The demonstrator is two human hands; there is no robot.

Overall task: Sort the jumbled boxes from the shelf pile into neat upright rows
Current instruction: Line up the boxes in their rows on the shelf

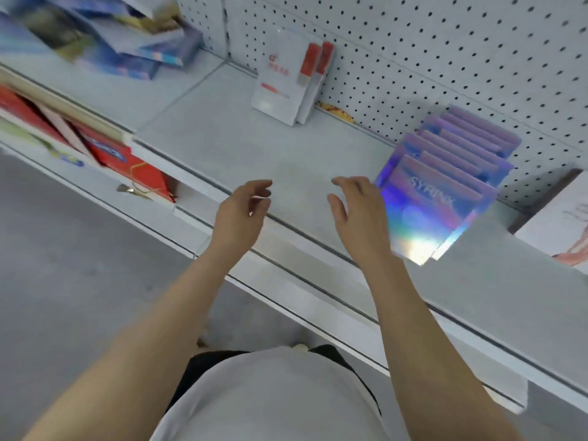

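A jumbled pile of blue boxes [127,43] lies at the far left of the white shelf [222,144]. Several purple holographic boxes [445,183] stand upright in a row on the right. Two white boxes with red stripes [286,78] stand upright against the pegboard at the back. My left hand [245,211] hovers over the shelf's front edge with loosely curled fingers, holding nothing. Just left of the purple row, my right hand [359,211] is also empty, its fingers relaxed and spread.
A perforated pegboard [445,58] backs the shelf. Red boxes [127,160] sit on the lower shelf at left. A white box with a pink drawing [560,224] stands at the far right. A small yellow scrap [337,111] lies at the pegboard's foot. Grey floor lies below left.
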